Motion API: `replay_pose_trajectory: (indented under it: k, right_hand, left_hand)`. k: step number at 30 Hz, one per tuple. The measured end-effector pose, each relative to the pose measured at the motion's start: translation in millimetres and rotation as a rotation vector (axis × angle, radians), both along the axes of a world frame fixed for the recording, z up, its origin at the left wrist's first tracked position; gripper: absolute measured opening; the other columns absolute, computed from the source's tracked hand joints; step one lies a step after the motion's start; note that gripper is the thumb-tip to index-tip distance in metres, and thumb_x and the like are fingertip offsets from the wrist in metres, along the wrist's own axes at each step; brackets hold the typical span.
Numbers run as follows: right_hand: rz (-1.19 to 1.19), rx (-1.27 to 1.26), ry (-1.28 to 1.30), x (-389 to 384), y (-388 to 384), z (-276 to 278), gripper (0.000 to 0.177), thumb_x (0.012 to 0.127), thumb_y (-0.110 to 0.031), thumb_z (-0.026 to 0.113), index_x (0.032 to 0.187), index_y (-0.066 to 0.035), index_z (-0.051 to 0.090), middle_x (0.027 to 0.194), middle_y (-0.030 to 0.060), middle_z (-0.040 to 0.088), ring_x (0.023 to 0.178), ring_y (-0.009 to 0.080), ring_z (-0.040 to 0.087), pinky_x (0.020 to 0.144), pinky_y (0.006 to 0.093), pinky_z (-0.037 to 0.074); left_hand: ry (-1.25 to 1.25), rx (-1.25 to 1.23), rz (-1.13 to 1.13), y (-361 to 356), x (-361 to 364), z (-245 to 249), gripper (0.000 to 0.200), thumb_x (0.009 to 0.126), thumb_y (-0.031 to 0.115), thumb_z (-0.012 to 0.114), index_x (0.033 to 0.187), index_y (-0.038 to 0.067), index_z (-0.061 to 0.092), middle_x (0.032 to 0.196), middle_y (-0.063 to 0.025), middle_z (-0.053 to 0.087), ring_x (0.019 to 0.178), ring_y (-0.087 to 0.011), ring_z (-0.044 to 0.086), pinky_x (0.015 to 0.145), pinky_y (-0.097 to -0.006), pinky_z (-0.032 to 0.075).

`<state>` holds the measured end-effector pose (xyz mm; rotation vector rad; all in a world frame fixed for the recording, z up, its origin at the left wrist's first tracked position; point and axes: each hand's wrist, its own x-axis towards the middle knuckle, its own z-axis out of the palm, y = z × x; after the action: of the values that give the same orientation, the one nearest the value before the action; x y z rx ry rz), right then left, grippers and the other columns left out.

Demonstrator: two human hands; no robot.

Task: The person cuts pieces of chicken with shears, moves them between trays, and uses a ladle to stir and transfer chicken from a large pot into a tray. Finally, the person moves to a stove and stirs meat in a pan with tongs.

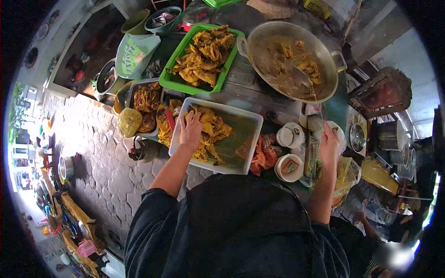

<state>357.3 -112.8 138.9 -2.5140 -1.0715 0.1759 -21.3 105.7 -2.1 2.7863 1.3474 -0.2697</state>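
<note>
My left hand (191, 132) reaches over the near-left wall of a white rectangular tray (248, 153), its fingers spread on yellow-orange chicken pieces (213, 125). My right hand (329, 141) is closed around the long handle of a ladle (302, 76). The ladle's head rests in a large metal wok (259, 76), in brown broth with several chicken pieces (311, 69). Behind the white tray stands a green tray (168, 79) heaped with more chicken (206, 55).
Two white tubs (289, 169) and an orange-red plastic bag (264, 160) sit between my arms. At left are a metal tray of browned meat (147, 99) and a tied yellow bag (130, 123). Metal pots (391, 134) stand far right. Another person (371, 227) is at lower right.
</note>
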Motion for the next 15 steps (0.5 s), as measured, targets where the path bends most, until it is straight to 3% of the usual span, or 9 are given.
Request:
replay_pose_trajectory:
  k: [2,5,9,11,15]
  right_hand:
    - [-0.024,-0.015,0.027,3.8,-3.5,-5.8,0.038,0.090,-0.010,0.049,0.127,-0.016,0.051,0.120,0.0245,0.051,0.104,0.0412,0.053,0.085,0.0439,0.045]
    - [0.064,0.062,-0.146,18.2,-13.2,-18.3,0.039,0.090,-0.009,0.048,0.128,-0.016,0.050,0.114,0.0222,0.053,0.100,0.0403,0.055,0.082,0.0441,0.046]
    - [-0.026,0.041,-0.038,23.2,-6.4,5.2,0.041,0.089,-0.007,0.048,0.129,-0.014,0.047,0.111,0.0200,0.052,0.094,0.0388,0.056,0.078,0.0450,0.046]
    - [-0.098,-0.043,-0.069,27.4,6.5,23.5,0.044,0.087,-0.005,0.047,0.130,-0.012,0.045,0.114,0.0199,0.050,0.095,0.0378,0.056,0.076,0.0443,0.047]
    - [-0.152,-0.116,-0.217,78.9,39.5,12.5,0.041,0.088,-0.003,0.044,0.129,-0.009,0.045,0.115,0.0199,0.051,0.097,0.0372,0.057,0.076,0.0439,0.049]
  left_hand:
    - [-0.001,0.003,-0.004,1.2,3.6,4.0,0.020,0.074,0.005,0.057,0.093,0.010,0.062,0.140,-0.0086,0.033,0.136,-0.0312,0.017,0.109,-0.0580,0.006]
    - [-0.065,-0.003,-0.004,3.2,5.6,-4.0,0.017,0.074,0.006,0.057,0.089,0.010,0.063,0.139,-0.0085,0.035,0.136,-0.0313,0.017,0.109,-0.0585,0.007]
    - [-0.295,0.097,-0.005,6.9,1.6,-29.5,0.017,0.076,0.008,0.056,0.090,0.010,0.064,0.140,-0.0076,0.034,0.136,-0.0311,0.018,0.109,-0.0588,0.008]
    - [-0.053,0.098,-0.065,6.7,2.5,-14.3,0.017,0.078,0.009,0.055,0.093,0.009,0.063,0.141,-0.0067,0.032,0.136,-0.0307,0.018,0.109,-0.0589,0.008]
    - [0.081,-0.039,-0.071,9.8,8.8,3.1,0.018,0.079,0.013,0.056,0.095,0.009,0.063,0.142,-0.0052,0.031,0.136,-0.0294,0.017,0.109,-0.0588,0.006]
